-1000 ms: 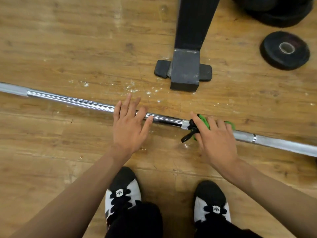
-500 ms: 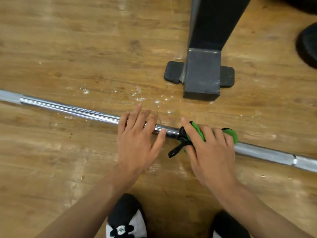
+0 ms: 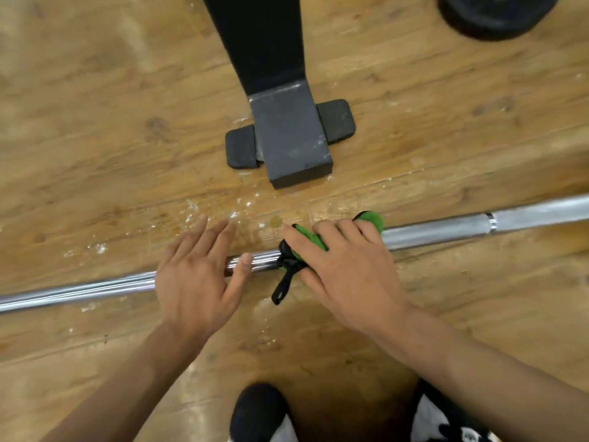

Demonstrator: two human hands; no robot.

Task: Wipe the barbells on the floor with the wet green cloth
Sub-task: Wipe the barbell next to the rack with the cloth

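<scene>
Gripping green cloth [image 3: 310, 239] round barbell [image 3: 439, 231], right hand [image 3: 347, 266] fingers [image 3: 328, 232] curl; left hand [image 3: 194, 275] fingers [image 3: 191, 237] spread, beside.

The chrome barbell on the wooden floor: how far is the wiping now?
Done: cannot tell; no part of the long chrome barbell looks plainly wiped. In hand: the right hand holds the green cloth on the shaft, the left hand resting flat alongside. Left: likely the stretches toward both ends.

I was looking into a gym: a barbell [image 3: 439, 230] lay on the wooden floor [image 3: 95, 138], near a rack's foot [image 3: 293, 138] and a black weight plate [image 3: 490, 17].
</scene>
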